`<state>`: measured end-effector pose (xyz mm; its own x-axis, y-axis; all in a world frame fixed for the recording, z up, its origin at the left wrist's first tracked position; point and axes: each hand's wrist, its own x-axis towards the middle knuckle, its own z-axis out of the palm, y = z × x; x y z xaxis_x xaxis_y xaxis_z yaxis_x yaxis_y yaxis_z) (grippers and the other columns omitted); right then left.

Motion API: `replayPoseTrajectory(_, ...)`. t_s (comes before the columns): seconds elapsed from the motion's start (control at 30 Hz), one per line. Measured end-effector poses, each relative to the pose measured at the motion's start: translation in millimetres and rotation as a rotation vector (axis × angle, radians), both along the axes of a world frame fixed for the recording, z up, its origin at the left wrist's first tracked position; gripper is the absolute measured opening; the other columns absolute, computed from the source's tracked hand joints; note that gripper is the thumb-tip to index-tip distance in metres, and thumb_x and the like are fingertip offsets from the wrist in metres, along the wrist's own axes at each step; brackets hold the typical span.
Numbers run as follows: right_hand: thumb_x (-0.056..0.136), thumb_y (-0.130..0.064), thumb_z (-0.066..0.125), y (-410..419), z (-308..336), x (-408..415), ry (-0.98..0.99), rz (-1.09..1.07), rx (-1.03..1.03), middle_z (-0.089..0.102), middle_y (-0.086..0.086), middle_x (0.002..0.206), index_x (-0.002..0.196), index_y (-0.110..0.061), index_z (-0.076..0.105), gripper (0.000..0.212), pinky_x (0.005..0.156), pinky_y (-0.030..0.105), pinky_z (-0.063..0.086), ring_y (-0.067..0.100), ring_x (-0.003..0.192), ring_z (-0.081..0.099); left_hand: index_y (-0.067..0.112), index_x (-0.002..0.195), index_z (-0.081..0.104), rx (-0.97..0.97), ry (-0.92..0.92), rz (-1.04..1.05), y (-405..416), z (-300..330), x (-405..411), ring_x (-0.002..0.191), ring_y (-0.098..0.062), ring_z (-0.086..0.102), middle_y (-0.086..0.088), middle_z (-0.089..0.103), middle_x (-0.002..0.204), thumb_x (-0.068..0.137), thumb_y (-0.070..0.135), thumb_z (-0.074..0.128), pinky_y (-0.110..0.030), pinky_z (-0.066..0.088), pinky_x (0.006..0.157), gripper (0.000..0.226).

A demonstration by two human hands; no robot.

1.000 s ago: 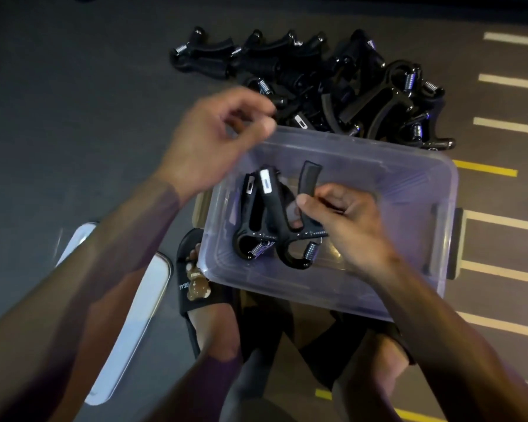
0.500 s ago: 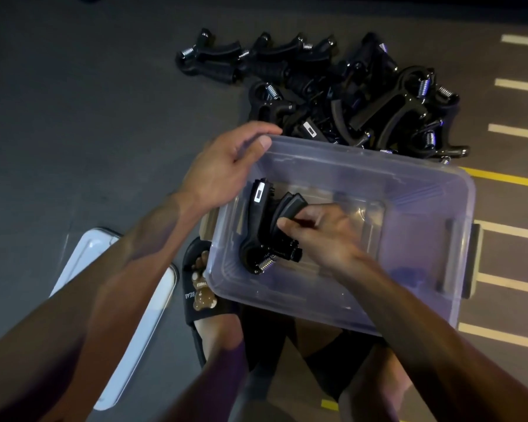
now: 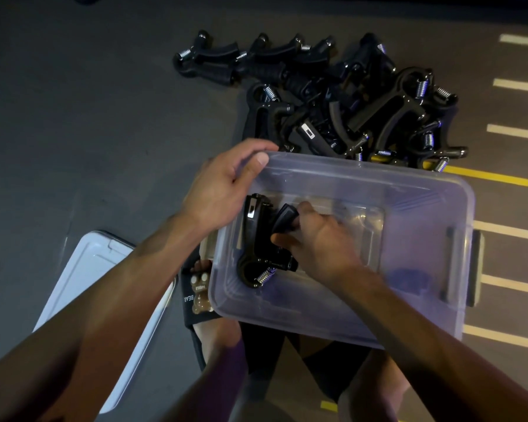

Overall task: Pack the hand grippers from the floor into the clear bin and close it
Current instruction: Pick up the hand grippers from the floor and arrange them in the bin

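- The right hand [image 3: 320, 242] is inside the bin [image 3: 433, 205], closed around a gripper [image 3: 284, 220], beside another gripper [image 3: 253, 239] at the left wall.
- The left hand [image 3: 223, 190] grips the bin's far left corner, thumb over the rim.
- To do this step well, I think it is best to lay the gripper flat and tight against the first, so space remains.
- The pile [image 3: 348, 111] lies on the floor just behind the bin; the lid [image 3: 92, 287] waits at the left.

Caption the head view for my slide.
Right hand sets grippers in clear bin; left hand steadies rim.
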<state>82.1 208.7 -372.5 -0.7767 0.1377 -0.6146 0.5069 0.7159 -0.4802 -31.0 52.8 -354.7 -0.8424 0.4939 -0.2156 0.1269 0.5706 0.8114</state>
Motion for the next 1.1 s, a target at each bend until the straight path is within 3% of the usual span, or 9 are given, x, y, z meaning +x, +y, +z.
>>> replayPoseTrajectory(0.17,0.087,-0.058,0.062,2,4,2,0.050,0.104,0.085,0.071,0.003,0.111,0.116,-0.019,0.049,0.050,0.096,0.043,0.044,0.029,0.110,0.063,0.034,0.130,0.064,0.002,-0.046,-0.042,0,6,-1,0.114,-0.001,0.064,0.018,0.070,0.121,0.109,0.041,0.043,-0.028,0.052,0.097,0.030)
replayPoseTrajectory(0.33,0.071,-0.083,0.056,12,2,8,0.027,-0.068,-0.026,0.071,-0.006,0.106,0.111,-0.031,0.050,0.065,0.092,0.042,0.051,0.023,0.105,0.066,0.023,0.116,0.072,0.026,-0.425,0.268,-10,-4,-33,0.080,0.001,0.071,0.002,0.075,0.102,0.112,0.041,0.033,-0.016,0.054,0.068,0.043)
replayPoseTrajectory(0.4,0.071,-0.087,0.050,15,5,8,0.069,-0.126,-0.032,0.071,-0.009,0.102,0.104,-0.033,0.049,0.064,0.091,0.040,0.051,0.021,0.104,0.067,0.016,0.119,0.068,-0.102,-0.359,0.222,-11,-18,-49,0.076,0.001,0.066,0.000,0.070,0.102,0.112,0.029,0.038,-0.012,0.049,0.065,0.034)
replayPoseTrajectory(0.47,0.077,-0.082,0.048,19,8,3,0.102,-0.163,-0.027,0.070,-0.011,0.097,0.100,-0.032,0.048,0.055,0.087,0.038,0.050,0.019,0.100,0.067,0.017,0.124,0.067,-0.205,-0.279,0.100,-9,-33,-65,0.087,-0.015,0.061,-0.004,0.064,0.106,0.111,0.025,0.042,-0.022,0.049,0.072,0.029)
replayPoseTrajectory(0.57,0.081,-0.080,0.045,20,10,-6,0.110,-0.165,-0.019,0.070,-0.009,0.094,0.101,-0.030,0.051,0.054,0.083,0.035,0.049,0.019,0.095,0.067,0.025,0.133,0.065,-0.372,-0.248,-0.089,1,-46,-84,0.112,-0.031,0.059,-0.007,0.053,0.112,0.108,0.029,0.048,-0.038,0.047,0.101,0.030)
replayPoseTrajectory(0.7,0.080,-0.081,0.042,23,8,-10,0.114,-0.176,-0.015,0.072,-0.008,0.093,0.099,-0.031,0.052,0.055,0.084,0.036,0.052,0.018,0.094,0.068,0.030,0.146,0.054,-0.544,-0.273,-0.228,24,-47,-91,0.131,-0.027,0.051,-0.012,0.051,0.138,0.106,0.035,0.051,-0.031,0.037,0.110,0.040)
replayPoseTrajectory(0.8,0.080,-0.080,0.042,26,11,-13,0.125,-0.186,-0.019,0.071,-0.010,0.087,0.095,-0.032,0.052,0.052,0.083,0.037,0.054,0.016,0.089,0.068,0.028,0.138,0.062,-0.508,-0.188,-0.136,28,-45,-92,0.121,-0.023,0.060,-0.006,0.060,0.136,0.102,0.027,0.061,-0.021,0.038,0.095,0.036)
replayPoseTrajectory(0.97,0.082,-0.077,0.046,26,16,-13,0.139,-0.170,0.005,0.068,-0.012,0.083,0.091,-0.031,0.052,0.048,0.083,0.036,0.052,0.017,0.086,0.066,0.032,0.119,0.068,-0.412,-0.013,0.022,15,-29,-87,0.082,-0.014,0.055,0.006,0.059,0.089,0.093,0.027,0.074,-0.021,0.039,0.075,0.028)
replayPoseTrajectory(1.1,0.081,-0.078,0.046,29,19,-9,0.202,-0.180,0.031,0.069,-0.014,0.087,0.094,-0.030,0.057,0.051,0.084,0.035,0.050,0.014,0.091,0.068,0.031,0.116,0.066,-0.233,0.075,0.140,1,-18,-79,0.085,-0.015,0.069,0.011,0.070,0.092,0.092,0.035,0.071,-0.034,0.057,0.088,0.024)
